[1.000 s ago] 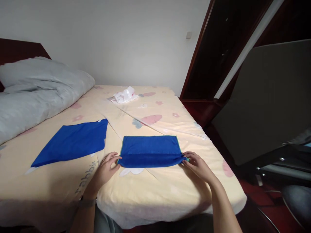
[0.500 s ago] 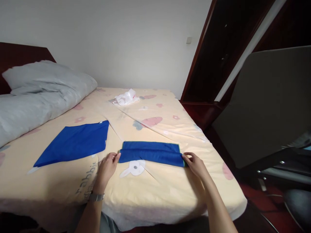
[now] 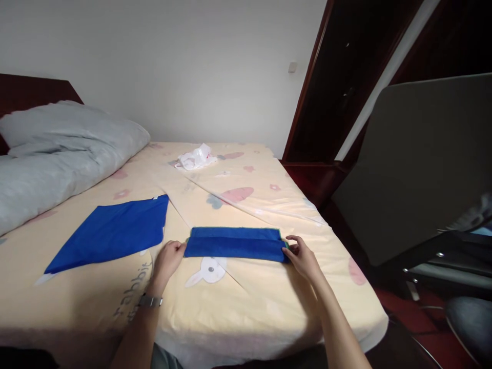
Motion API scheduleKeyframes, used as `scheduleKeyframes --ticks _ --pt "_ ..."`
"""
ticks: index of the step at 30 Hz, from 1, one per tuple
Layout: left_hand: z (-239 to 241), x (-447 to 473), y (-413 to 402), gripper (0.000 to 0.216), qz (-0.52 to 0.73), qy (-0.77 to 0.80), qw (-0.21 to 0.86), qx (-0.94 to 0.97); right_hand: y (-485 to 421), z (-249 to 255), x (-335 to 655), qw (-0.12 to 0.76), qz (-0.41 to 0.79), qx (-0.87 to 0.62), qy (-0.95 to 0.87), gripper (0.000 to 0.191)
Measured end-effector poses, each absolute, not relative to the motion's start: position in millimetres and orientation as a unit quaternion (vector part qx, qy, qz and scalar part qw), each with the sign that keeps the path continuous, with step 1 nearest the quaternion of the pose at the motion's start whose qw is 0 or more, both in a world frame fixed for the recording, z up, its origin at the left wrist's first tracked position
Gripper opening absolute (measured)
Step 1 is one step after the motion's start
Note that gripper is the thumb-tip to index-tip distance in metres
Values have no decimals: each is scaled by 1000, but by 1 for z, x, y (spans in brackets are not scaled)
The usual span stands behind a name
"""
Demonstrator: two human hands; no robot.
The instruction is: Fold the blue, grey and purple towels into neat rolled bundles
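A blue cloth (image 3: pixel 234 248) with thin green edging lies on the bed in front of me, folded into a long strip. Its near part is turned over onto the far part, which still shows as a band behind the fold. At the strip's left end, my left hand (image 3: pixel 168 260) pinches the cloth's edge. My right hand (image 3: pixel 302 255) has the right end between thumb and fingers, with the index finger lifted off. To the left, a second blue cloth (image 3: pixel 115 230) is spread flat, a small white tag on its far edge.
The bed sheet (image 3: pixel 246 307) is pale yellow with rabbit and carrot prints. A crumpled white plastic bag (image 3: pixel 197 157) sits toward the wall. A grey quilt (image 3: pixel 69 143) is heaped at the left. Beyond the bed's right edge stands a dark folded panel (image 3: pixel 415 164).
The turned-over part of the cloth now lies flatter and more even. My right index finger has lifted from the cloth's right end. The whole view has shifted slightly.
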State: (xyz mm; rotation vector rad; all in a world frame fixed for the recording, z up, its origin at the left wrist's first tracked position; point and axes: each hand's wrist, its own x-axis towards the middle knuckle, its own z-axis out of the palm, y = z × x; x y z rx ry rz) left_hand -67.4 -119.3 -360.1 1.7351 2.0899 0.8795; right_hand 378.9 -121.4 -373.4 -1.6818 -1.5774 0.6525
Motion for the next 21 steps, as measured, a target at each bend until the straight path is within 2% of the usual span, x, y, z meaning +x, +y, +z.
scheduleKeyframes --ticks 3,5,7,10,12,15,18,21 --pt "-349 -66 -122 23 334 724 89 596 -128 -366 381 346 174 -659 -645 35" --pt "-343 -62 -128 23 370 663 35 650 -134 -359 381 336 150 -618 -695 33" --pt "-341 -58 -133 33 341 575 28 743 -138 -353 381 301 177 -559 -752 40" --pt "-346 -55 -135 52 236 532 88 809 -138 -353 378 268 203 -539 -772 50" --pt "-352 -58 -131 51 222 545 117 800 -134 -354 376 294 203 -561 -747 42" --pt "-358 -63 -124 40 268 559 149 771 -131 -354 376 366 258 -573 -686 28" --pt "-359 -64 -119 32 346 587 185 708 -130 -354 378 430 317 -561 -633 31" --pt "-359 -64 -118 40 408 606 205 651 -129 -359 383 433 334 -580 -604 40"
